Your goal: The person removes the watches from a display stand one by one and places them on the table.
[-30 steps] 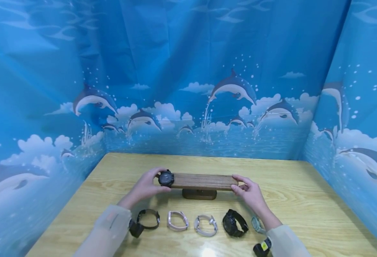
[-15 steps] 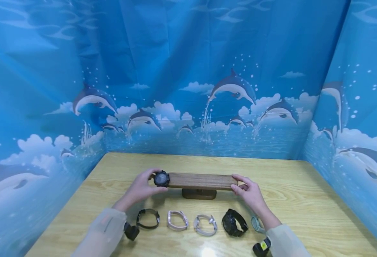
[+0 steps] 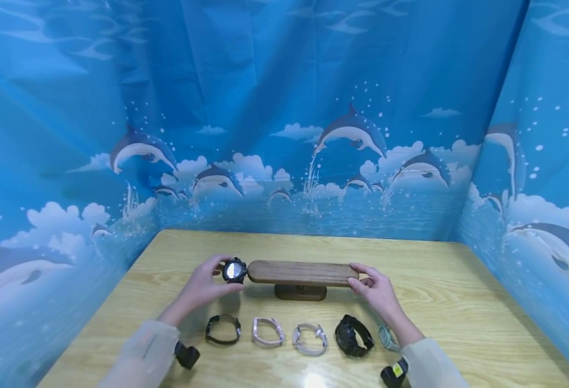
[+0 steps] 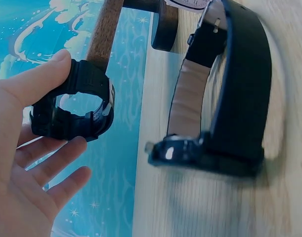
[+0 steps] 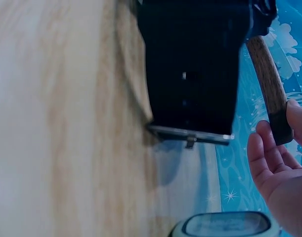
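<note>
My left hand [image 3: 202, 285] grips a black digital-style wristwatch [image 3: 234, 270] between thumb and fingers, just beyond the left end of a brown wooden watch stand [image 3: 304, 274]. In the left wrist view the watch's closed strap loop [image 4: 89, 74] overlaps the tip of the bar [image 4: 104, 39]. The thumb lies on the strap; the lower fingers spread below it. At the bar's right end, my right hand [image 3: 379, 293] pinches the wood with thumb and fingers. The right wrist view shows that bar end [image 5: 279, 126] between thumb and fingers. Nothing hangs on the bar's visible length.
A row of watches lies on the wooden table [image 3: 459, 302] nearer me: a black-strapped one [image 3: 223, 343], a pink one [image 3: 265, 343], a pale one [image 3: 310, 353], a bulky black one [image 3: 346, 338] and a mint-green one [image 3: 388, 338]. A blue dolphin-print curtain [image 3: 275, 81] surrounds the table.
My left hand has moved left, drawing the black wristwatch off the left end of the bar, whose rounded tip now shows. The right hand and the stand have stayed in place.
</note>
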Demonstrator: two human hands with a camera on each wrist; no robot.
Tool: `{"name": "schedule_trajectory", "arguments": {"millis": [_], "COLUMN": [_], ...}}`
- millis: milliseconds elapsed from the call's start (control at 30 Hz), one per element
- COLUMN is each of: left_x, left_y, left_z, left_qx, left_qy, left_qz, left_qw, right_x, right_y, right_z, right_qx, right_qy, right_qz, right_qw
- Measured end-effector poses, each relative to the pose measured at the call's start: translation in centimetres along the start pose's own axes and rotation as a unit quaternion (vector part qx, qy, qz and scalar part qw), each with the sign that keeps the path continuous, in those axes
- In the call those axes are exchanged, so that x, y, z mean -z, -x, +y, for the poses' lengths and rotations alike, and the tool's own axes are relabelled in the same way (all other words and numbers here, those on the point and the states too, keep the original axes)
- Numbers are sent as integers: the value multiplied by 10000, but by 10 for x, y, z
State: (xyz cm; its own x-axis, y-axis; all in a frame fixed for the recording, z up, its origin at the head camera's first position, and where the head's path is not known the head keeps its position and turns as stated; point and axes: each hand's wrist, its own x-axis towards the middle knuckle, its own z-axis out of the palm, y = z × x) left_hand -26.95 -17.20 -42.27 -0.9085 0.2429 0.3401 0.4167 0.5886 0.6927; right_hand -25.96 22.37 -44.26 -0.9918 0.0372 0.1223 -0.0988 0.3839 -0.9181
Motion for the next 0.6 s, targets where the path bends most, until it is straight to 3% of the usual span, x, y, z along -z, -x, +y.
{"name": "schedule_trajectory", "arguments": {"millis": [367,600], "left_x": [10,19], "left_y": [11,26], "left_z": [-2,-10], "left_qx": [43,445], "left_qy": [28,68], "left_qz": [-19,-46], "left_qw": [10000,9990], "right_x": [1,1], "right_y": [1,2], "right_z": [-4,-4], "right_qx": [-55,-38], "right_qy": [-78,-75], "right_qz": [-19,-8], "right_qw": [10000,10000]}}
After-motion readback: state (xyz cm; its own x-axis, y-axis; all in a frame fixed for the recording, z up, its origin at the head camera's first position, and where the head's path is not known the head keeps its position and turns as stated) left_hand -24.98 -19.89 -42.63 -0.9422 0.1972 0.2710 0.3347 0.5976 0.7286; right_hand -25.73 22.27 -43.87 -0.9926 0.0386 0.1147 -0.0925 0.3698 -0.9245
